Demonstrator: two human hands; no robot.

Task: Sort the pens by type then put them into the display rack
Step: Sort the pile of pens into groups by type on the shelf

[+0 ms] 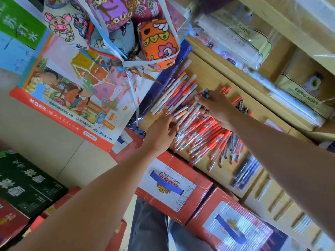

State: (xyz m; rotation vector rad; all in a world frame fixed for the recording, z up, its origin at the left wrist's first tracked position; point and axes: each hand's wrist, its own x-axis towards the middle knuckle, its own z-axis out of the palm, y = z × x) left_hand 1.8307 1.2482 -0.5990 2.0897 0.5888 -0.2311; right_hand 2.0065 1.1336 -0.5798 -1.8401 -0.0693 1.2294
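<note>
A heap of red-grip pens point(204, 136) lies on a wooden counter point(208, 77). Beside it at the far left, slim pens with pastel caps point(176, 93) lie in a row. Dark blue pens point(246, 173) lie grouped at the near right, and a few black ones point(242, 105) sit beyond my right hand. My right hand point(215, 107) grips a blue-capped pen point(205, 93) above the heap. My left hand point(163, 131) pinches the near end of a clear pen with a blue tip point(178, 132) at the heap's left edge. No display rack shows.
Red beer cartons point(168, 182) stand stacked under the counter's front edge. Patterned cloth bags point(157, 42) hang on ribbons above the counter's far left. A picture-book pack point(72, 98) leans on the left. Wrapped stationery packs point(235, 38) fill the shelves behind.
</note>
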